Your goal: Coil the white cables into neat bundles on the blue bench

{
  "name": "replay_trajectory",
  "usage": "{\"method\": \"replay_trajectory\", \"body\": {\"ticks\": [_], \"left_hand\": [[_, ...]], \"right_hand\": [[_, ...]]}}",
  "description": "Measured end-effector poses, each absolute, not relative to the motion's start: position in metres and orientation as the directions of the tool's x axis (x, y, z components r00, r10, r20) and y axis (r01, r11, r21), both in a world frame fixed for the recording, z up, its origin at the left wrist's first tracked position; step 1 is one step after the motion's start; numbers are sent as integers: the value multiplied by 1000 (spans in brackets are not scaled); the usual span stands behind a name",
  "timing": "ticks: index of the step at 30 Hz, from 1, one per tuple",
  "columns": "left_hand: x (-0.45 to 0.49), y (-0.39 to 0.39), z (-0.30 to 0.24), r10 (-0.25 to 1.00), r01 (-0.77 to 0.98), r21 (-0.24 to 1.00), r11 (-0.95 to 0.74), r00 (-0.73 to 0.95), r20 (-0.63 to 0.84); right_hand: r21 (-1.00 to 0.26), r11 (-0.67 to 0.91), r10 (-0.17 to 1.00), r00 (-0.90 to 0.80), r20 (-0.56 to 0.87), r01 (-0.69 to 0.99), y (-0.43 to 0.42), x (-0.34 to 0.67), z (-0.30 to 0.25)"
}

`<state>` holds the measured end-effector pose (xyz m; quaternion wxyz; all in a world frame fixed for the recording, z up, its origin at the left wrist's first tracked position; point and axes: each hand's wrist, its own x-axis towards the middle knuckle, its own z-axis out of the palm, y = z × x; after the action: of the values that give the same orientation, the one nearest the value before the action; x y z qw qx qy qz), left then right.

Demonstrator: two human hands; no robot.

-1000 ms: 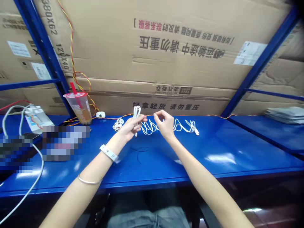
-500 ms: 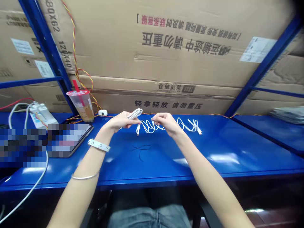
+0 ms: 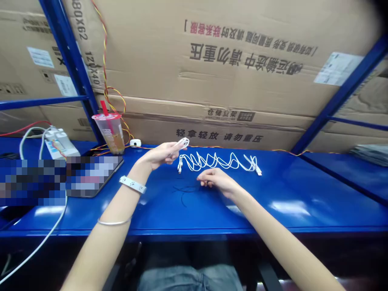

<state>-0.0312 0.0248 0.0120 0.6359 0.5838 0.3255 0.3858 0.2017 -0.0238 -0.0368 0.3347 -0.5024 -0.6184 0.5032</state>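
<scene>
My left hand (image 3: pixel 162 157) is closed around a coiled white cable (image 3: pixel 183 143), raised above the blue tabletop (image 3: pixel 257 206). My right hand (image 3: pixel 216 180) is low over the table with its fingertips pinched together; what is between them, if anything, is too small to make out. Several thin black strands (image 3: pixel 184 190) lie just left of the right fingertips. Beyond that hand, a loosely looped white cable (image 3: pixel 216 161) stretches across the table, with a plug (image 3: pixel 258 171) at its right end.
A drink cup (image 3: pixel 109 131) with a red straw stands at the back left, near a small white case (image 3: pixel 135 143). A tablet (image 3: pixel 107 176) lies at left, before a white power strip (image 3: pixel 60 143). Large cardboard boxes (image 3: pixel 242 89) and blue posts (image 3: pixel 342 93) close off the back.
My right hand has moved down and toward me, away from the coil, to beside the black strands. My left hand still holds the coiled cable. The view has shifted slightly.
</scene>
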Motion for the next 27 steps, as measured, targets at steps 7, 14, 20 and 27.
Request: {"method": "replay_trajectory", "body": {"ticks": [7, 14, 20, 27], "left_hand": [[-17, 35, 2, 848, -408, 864, 294, 529, -38], [-2, 33, -10, 891, -434, 858, 274, 451, -56], [16, 29, -20, 904, -427, 861, 276, 420, -81], [23, 25, -24, 919, -414, 870, 269, 381, -103]], "right_hand": [[-821, 178, 928, -370, -44, 543, -30, 198, -42], [-785, 284, 943, -309, 125, 551, -26, 198, -36], [-817, 412, 911, -165, 378, 404, -5, 175, -23], [-782, 422, 900, -110, 421, 459, 6, 160, -35]]}}
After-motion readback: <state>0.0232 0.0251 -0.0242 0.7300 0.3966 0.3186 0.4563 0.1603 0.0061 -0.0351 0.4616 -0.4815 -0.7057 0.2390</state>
